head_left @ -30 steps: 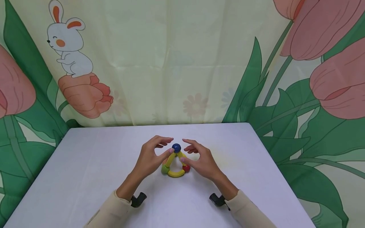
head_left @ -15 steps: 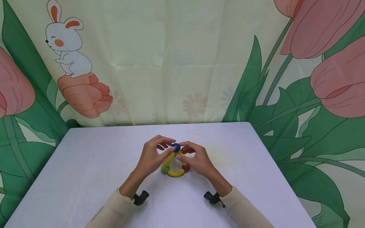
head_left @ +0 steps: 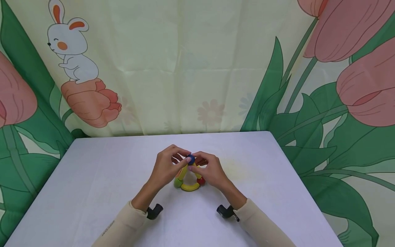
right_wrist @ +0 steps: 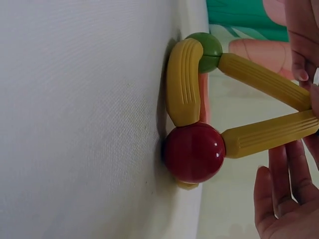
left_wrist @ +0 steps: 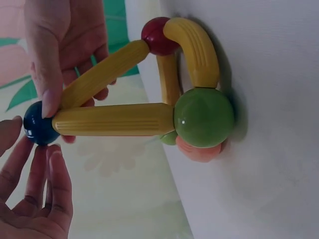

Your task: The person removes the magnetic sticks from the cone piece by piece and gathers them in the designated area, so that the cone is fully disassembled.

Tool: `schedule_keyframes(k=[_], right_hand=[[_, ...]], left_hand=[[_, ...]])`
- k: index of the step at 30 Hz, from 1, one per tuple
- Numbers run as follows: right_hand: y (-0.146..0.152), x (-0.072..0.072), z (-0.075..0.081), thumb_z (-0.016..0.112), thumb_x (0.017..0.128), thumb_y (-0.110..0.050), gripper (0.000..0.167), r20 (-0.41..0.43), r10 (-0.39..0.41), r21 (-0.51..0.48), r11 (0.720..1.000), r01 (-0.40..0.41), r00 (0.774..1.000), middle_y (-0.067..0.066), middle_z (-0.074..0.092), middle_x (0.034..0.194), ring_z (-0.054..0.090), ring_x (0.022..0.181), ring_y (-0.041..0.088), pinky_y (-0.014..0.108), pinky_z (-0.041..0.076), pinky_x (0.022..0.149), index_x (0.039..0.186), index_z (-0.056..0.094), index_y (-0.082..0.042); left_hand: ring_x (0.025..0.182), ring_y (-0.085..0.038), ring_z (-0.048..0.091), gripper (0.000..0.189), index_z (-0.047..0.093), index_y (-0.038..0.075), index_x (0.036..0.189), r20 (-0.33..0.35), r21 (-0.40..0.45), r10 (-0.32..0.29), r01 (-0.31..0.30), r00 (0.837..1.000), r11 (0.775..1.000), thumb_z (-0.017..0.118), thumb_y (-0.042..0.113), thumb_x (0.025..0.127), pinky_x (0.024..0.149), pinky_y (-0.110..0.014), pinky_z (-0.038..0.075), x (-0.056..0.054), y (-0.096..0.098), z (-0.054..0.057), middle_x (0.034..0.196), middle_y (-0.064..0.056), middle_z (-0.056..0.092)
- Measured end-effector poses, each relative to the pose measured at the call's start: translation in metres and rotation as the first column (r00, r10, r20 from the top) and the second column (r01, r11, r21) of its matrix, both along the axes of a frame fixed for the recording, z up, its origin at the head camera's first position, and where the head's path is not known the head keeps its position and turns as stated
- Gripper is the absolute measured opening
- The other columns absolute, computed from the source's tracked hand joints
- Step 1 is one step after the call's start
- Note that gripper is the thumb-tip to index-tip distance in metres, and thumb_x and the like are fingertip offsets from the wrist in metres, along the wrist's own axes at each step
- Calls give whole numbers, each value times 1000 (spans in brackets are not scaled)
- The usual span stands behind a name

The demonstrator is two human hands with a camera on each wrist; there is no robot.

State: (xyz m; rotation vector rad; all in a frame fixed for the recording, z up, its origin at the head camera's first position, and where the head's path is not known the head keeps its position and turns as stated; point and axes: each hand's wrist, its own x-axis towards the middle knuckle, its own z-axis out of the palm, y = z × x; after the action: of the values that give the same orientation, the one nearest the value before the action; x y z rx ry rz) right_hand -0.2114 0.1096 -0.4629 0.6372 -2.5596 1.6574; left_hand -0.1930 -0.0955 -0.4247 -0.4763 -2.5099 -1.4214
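Note:
A small magnetic ball-and-rod structure stands on the table, peaked like a pyramid. Its top is a blue ball (left_wrist: 39, 130), where two straight yellow rods (left_wrist: 114, 119) meet. These run down to a green ball (left_wrist: 204, 118) and a red ball (right_wrist: 194, 152), joined in front by a curved yellow rod (head_left: 190, 187). An orange piece (left_wrist: 198, 150) shows behind the green ball. My left hand (head_left: 166, 168) pinches the blue ball between thumb and fingers. My right hand (head_left: 213, 173) grips the ball too, thumb low where ball and rod join; its fingertips are partly hidden.
The structure rests mid-way across a white-covered table (head_left: 123, 171). Behind the far edge hangs a cloth backdrop (head_left: 185, 68) printed with a rabbit and tulips. Black wrist cameras (head_left: 155, 211) jut inward beneath both forearms.
My right hand has come in leftward from beside the structure, and its thumb and fingers have closed at the blue ball. The left hand keeps its hold, and the structure stays in place.

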Motion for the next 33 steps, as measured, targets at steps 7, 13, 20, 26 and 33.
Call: schedule_keyframes(k=[7, 13, 20, 26, 33], right_hand=[[-1, -2, 3, 87, 90, -23, 30, -4, 4, 1, 1000, -4, 1000, 0, 77, 98, 71, 92, 16, 40, 62, 91, 118, 78, -19], [0, -5, 0, 87, 91, -23, 30, 14, 5, -2, 1000, -5, 1000, 1, 77, 98, 71, 92, 16, 37, 63, 88, 119, 77, -17], [0, -6, 0, 86, 91, -25, 30, 13, -6, 12, 1000, 5, 1000, 0, 76, 97, 70, 91, 15, 32, 62, 86, 119, 77, -18], [-2, -6, 2, 86, 91, -26, 30, 8, -11, 19, 1000, 11, 1000, 0, 76, 98, 70, 91, 16, 34, 63, 86, 119, 77, -19], [-1, -5, 2, 88, 89, -24, 30, 18, -27, 16, 1000, 26, 999, -1, 77, 95, 70, 89, 16, 31, 62, 81, 117, 78, -21]], left_hand=[[79, -11, 71, 19, 83, 20, 105, 26, -33, -21, 22, 999, 999, 89, 26, 89, 71, -26, 61, -6, 4, 6, 98, 4, 70], [76, -10, 67, 24, 84, 21, 103, 22, -160, -23, 27, 999, 987, 94, 29, 83, 68, -27, 57, -11, 8, 13, 96, 5, 69], [79, -15, 67, 21, 83, 16, 102, 91, -187, -24, 41, 996, 981, 92, 24, 84, 68, -27, 58, -13, 12, 18, 98, 1, 70], [83, -16, 70, 19, 83, 18, 103, 184, -81, -29, 44, 983, 996, 89, 19, 85, 72, -31, 62, -15, 9, 17, 107, -1, 73], [85, -19, 75, 17, 82, 15, 108, 239, 50, -96, 87, 966, 995, 83, 17, 90, 78, -34, 64, -18, 2, 13, 111, -4, 76]])
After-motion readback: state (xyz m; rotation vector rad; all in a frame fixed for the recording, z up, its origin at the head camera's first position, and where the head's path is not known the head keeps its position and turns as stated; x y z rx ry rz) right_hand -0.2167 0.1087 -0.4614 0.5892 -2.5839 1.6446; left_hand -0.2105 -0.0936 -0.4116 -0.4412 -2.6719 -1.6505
